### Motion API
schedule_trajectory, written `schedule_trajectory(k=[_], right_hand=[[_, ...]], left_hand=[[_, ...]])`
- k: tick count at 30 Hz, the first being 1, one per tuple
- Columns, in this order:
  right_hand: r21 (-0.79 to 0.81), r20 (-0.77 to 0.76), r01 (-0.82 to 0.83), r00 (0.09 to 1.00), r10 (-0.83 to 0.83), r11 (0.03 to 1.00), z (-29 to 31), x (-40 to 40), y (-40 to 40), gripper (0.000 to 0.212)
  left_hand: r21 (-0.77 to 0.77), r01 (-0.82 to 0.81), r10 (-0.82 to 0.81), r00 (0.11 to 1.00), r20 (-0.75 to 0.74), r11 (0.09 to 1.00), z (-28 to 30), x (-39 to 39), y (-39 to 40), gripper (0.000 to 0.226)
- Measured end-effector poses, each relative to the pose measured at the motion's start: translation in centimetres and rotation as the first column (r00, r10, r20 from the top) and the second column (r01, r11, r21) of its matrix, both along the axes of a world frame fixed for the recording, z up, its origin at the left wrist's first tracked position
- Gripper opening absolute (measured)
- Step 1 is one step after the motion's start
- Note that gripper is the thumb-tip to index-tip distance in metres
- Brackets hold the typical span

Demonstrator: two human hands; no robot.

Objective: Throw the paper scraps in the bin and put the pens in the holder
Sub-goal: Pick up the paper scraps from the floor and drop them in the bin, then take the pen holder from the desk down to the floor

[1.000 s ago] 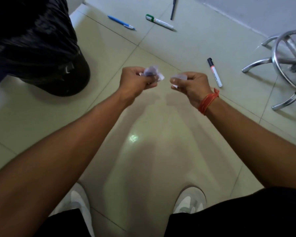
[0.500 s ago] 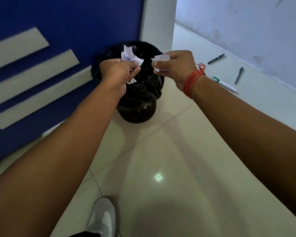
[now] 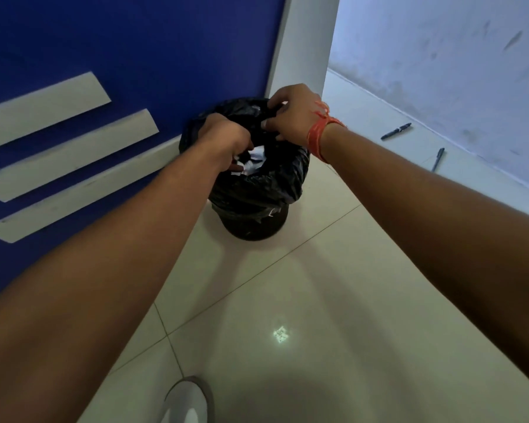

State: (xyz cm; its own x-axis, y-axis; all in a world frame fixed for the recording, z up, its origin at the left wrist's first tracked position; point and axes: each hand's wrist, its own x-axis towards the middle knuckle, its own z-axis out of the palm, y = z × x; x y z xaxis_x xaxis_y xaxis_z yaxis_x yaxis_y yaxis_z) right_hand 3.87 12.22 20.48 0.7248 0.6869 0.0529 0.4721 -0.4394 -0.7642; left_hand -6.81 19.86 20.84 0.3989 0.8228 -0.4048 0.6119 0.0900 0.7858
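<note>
A black bin (image 3: 254,221) lined with a black bag stands on the floor against the blue wall. My left hand (image 3: 226,141) reaches down into its mouth, fingers curled on white paper scraps (image 3: 255,161) that show just below the fingertips. Over the bin's far rim, my right hand (image 3: 290,114) is palm down with its fingers pinched together; small pale bits of a paper scrap (image 3: 264,123) show between them. Two dark pens lie on the floor at the right, one pen (image 3: 396,131) by the wall and another pen (image 3: 438,159) nearer. No holder is in view.
A blue wall panel (image 3: 135,56) with grey strips rises at the left, and a white pillar (image 3: 306,41) stands behind the bin. A pale wall (image 3: 440,71) runs along the right. My white shoe (image 3: 185,401) is on the tiled floor at the bottom.
Both hands have dropped from above the bin down to its mouth. The left hand now reaches inside with its scraps. The view has come closer to the bin.
</note>
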Motion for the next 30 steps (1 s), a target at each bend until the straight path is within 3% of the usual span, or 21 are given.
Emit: schedule_trajectory(k=[2, 5, 8, 12, 19, 25, 30], right_hand=[[0.114, -0.053, 0.047, 0.998, -0.041, 0.992, 0.2, 0.8, -0.7, 0.025], [0.267, -0.225, 0.085, 0.974, -0.024, 0.960, 0.9, 2.4, -2.0, 0.025], [0.357, -0.319, 0.152, 0.947, -0.033, 0.922, 2.3, 3.7, -3.1, 0.035], [0.379, -0.437, 0.289, 0.893, -0.106, 0.879, 7.9, 3.9, -4.5, 0.043], [0.477, -0.464, 0.335, 0.881, -0.091, 0.812, 27.2, 4.4, -4.8, 0.042], [0.527, -0.351, 0.217, 0.936, -0.022, 0.822, 46.4, 3.5, -2.7, 0.045], [0.491, -0.296, 0.124, 0.955, 0.031, 0.862, 57.2, 1.4, 2.2, 0.050]], left_hand=[[0.143, -0.007, 0.008, 1.000, -0.007, 0.990, 0.1, 0.9, 0.4, 0.029], [0.242, 0.032, -0.077, 0.980, 0.181, 0.970, 0.9, 3.1, 0.2, 0.021], [0.207, 0.102, -0.180, 0.898, 0.402, 0.973, 2.7, 4.4, -1.3, 0.026], [0.156, 0.039, -0.112, 0.862, 0.494, 0.987, 7.3, 4.8, -2.1, 0.033], [0.166, 0.004, -0.105, 0.793, 0.600, 0.986, 26.4, 4.3, -1.8, 0.027], [0.221, -0.005, -0.149, 0.721, 0.676, 0.975, 46.7, 2.9, 0.4, 0.026], [0.231, -0.072, -0.098, 0.755, 0.648, 0.970, 57.6, 0.3, 6.2, 0.031]])
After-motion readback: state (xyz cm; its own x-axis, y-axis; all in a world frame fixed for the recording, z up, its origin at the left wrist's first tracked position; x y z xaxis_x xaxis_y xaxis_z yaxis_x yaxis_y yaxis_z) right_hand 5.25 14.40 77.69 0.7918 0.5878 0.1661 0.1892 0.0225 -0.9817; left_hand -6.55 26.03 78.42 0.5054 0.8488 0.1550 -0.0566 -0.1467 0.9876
